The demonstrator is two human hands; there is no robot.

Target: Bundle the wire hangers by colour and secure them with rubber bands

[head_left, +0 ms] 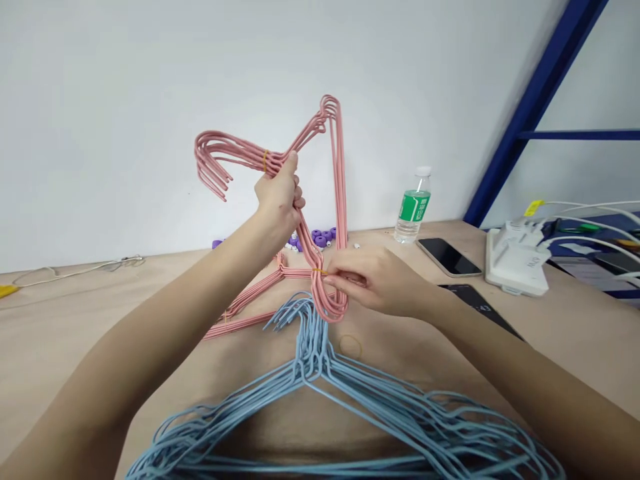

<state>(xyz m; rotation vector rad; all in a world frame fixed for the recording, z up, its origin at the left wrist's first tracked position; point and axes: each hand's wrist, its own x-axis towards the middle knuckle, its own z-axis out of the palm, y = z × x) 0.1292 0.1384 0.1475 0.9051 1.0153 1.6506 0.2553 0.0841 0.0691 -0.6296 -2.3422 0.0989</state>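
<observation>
A bundle of pink wire hangers is held up above the table, its hooks pointing left. My left hand is closed around the bundle just below the hooks. A yellow rubber band circles the necks beside that hand. At the bundle's lower corner, my right hand pinches a second yellow rubber band that goes around the wires there. Its fingertips are partly hidden behind the hangers. Nearest me lies a large pile of blue wire hangers, hooks pointing away. More pink hangers rest on the table behind my left forearm.
A loose rubber band lies right of the blue hooks. Purple rings sit along the wall. To the right are a water bottle, two phones and a white power strip with cables. A thin cord lies at left.
</observation>
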